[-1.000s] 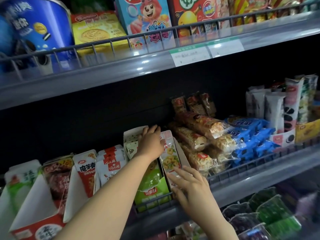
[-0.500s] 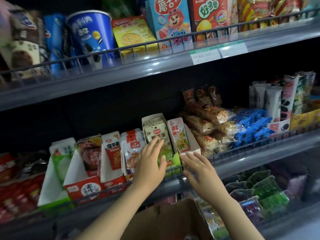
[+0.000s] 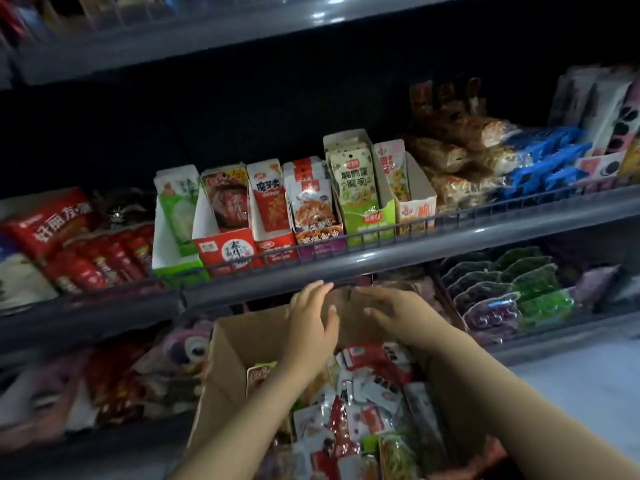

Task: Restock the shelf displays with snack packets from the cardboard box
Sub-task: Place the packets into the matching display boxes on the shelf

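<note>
An open cardboard box (image 3: 235,344) stands below the shelf, filled with several loose snack packets (image 3: 367,400). My left hand (image 3: 311,323) and my right hand (image 3: 391,315) hover over the far end of the box, fingers straight, palms facing each other, holding nothing. Above them on the middle shelf (image 3: 381,258) stand several display cartons: a green one with pale packets (image 3: 353,188), an orange-white one (image 3: 415,199), a purple one (image 3: 313,209) and red ones (image 3: 225,244).
A wire rail runs along the shelf front (image 3: 502,206). Blue packets (image 3: 540,161) and brown snack bars (image 3: 457,147) lie to the right, red packets (image 3: 83,251) to the left. A lower shelf holds green and purple bags (image 3: 512,292). An upper shelf edge (image 3: 173,39) overhangs.
Both hands have come down from the display cartons on the shelf to just above the cardboard box. The view has tilted down, so the box and its packets now show.
</note>
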Tool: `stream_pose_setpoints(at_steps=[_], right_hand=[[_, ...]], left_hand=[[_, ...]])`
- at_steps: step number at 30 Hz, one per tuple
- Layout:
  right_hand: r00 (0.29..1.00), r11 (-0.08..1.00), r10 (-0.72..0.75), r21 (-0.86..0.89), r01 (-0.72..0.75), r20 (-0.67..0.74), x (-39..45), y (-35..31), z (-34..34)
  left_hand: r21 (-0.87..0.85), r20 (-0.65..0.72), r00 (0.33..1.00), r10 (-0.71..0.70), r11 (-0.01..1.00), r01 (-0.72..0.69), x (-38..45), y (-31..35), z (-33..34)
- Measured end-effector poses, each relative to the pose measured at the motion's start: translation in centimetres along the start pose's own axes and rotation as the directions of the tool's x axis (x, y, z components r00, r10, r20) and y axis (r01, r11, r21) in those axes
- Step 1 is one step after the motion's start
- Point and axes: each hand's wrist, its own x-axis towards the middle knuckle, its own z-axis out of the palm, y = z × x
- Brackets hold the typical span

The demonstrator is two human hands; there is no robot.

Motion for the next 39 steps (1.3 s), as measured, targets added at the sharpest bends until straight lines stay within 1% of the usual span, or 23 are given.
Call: stream_pose_setpoints(at_steps=[3,6,8,10,12,15,18,20,24,28,30,33,36,37,39], right_hand=[[0.985,0.996,0.082,-0.043,-0.076,0.153,0.1,0.8,2.3],[0.942,0.989,0.127,-0.117,-0.094,0.312,0.2,1.7,4.1],[0.901,0.987,0.144,-0.131,-0.099,0.410,0.2,2.4,5.4],[0.851,0.983,0.148,-0.171,-0.070,0.503,0.2,3.0,6.7],[0.814,0.977,0.168,-0.205,-0.062,0.556,0.3,3.6,7.9],[0.768,0.964,0.224,-0.252,-0.085,0.600,0.4,4.2,9.0],[0.718,0.948,0.263,-0.313,-0.067,0.644,0.5,5.2,10.1],[0.705,0.942,0.279,-0.329,-0.069,0.651,0.7,6.0,10.4],[0.712,0.933,0.293,-0.352,-0.069,0.638,0.8,6.7,10.3],[0.714,0.939,0.275,-0.340,-0.054,0.644,0.7,7.5,10.2],[0.702,0.948,0.266,-0.312,-0.065,0.661,0.6,7.9,10.2],[0.684,0.962,0.242,-0.260,-0.079,0.688,0.8,8.3,10.1],[0.662,0.968,0.244,-0.220,-0.121,0.709,0.9,8.8,9.9],[0.664,0.970,0.242,-0.204,-0.135,0.708,0.9,8.7,9.8],[0.696,0.974,0.224,-0.140,-0.176,0.683,1.0,8.3,9.5]], left_hand=[[-0.037,0.081,0.993,-0.089,0.995,0.093,-1.8,-1.7,1.5],[-0.053,0.171,0.970,-0.175,0.981,0.186,-3.0,-3.6,3.2],[-0.042,0.256,0.939,-0.230,0.968,0.249,-3.5,-4.7,4.1],[-0.032,0.343,0.902,-0.261,0.957,0.289,-3.8,-5.7,4.8],[-0.023,0.425,0.856,-0.294,0.942,0.335,-4.1,-6.6,5.6],[0.000,0.521,0.775,-0.357,0.908,0.418,-4.5,-7.8,6.7],[-0.014,0.572,0.713,-0.404,0.865,0.501,-4.5,-8.5,7.9],[-0.053,0.592,0.691,-0.416,0.835,0.548,-4.5,-8.5,8.7],[-0.123,0.651,0.633,-0.418,0.765,0.632,-3.9,-7.9,10.0],[-0.123,0.638,0.622,-0.454,0.738,0.664,-3.1,-7.0,11.1],[-0.108,0.649,0.602,-0.465,0.727,0.678,-3.2,-6.8,11.7],[-0.126,0.637,0.566,-0.524,0.653,0.747,-3.3,-6.4,12.4],[-0.103,0.603,0.532,-0.595,0.603,0.791,-3.0,-5.9,12.3],[-0.102,0.601,0.513,-0.613,0.578,0.810,-2.9,-5.7,12.0],[-0.145,0.596,0.487,-0.638,0.512,0.847,-2.6,-5.5,10.9]])
